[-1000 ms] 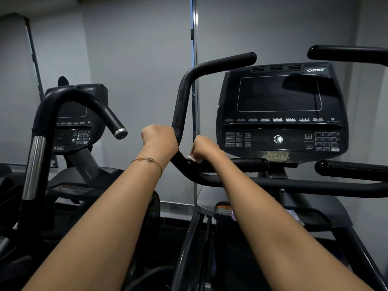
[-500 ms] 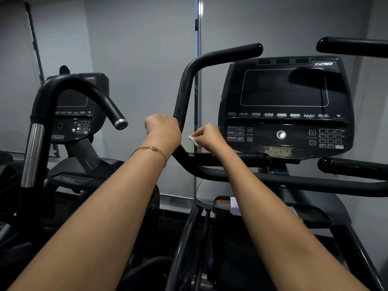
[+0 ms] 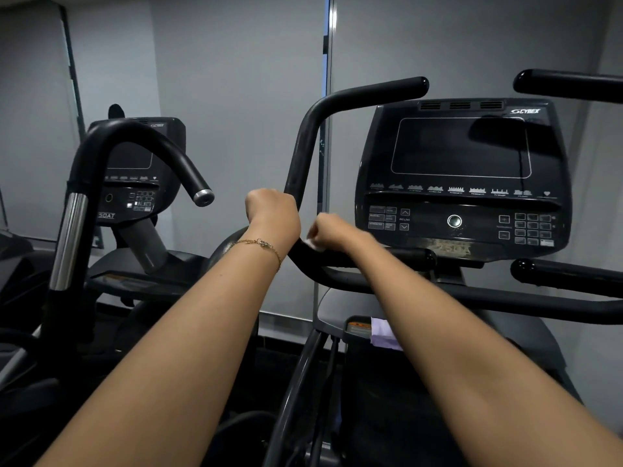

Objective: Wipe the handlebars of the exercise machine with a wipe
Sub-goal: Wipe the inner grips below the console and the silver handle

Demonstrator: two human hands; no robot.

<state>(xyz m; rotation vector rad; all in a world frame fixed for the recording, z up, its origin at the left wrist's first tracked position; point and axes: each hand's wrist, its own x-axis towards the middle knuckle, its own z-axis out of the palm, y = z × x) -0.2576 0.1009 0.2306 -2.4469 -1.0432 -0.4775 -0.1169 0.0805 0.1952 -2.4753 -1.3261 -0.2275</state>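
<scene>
A black curved handlebar point(image 3: 305, 146) rises in front of me on the left side of the exercise machine. My left hand point(image 3: 272, 210) grips its upright part, fingers curled round it. My right hand point(image 3: 332, 230), slightly blurred, is closed on a small white wipe point(image 3: 312, 244) and holds it against the lower bend of the same bar, just right of my left hand. Most of the wipe is hidden under my fingers. A second black handlebar point(image 3: 569, 83) reaches in from the upper right.
The machine's dark console point(image 3: 462, 173) with its buttons sits just right of the hands, above short black grips point(image 3: 559, 273). A second machine with a chrome-banded handlebar point(image 3: 72, 237) stands to the left. A lilac packet point(image 3: 384, 333) lies on the tray below. Grey blinds close off the back.
My right hand lifted off the bar with the wipe half a second ago and has come back down onto the lower bend. My left hand kept its grip.
</scene>
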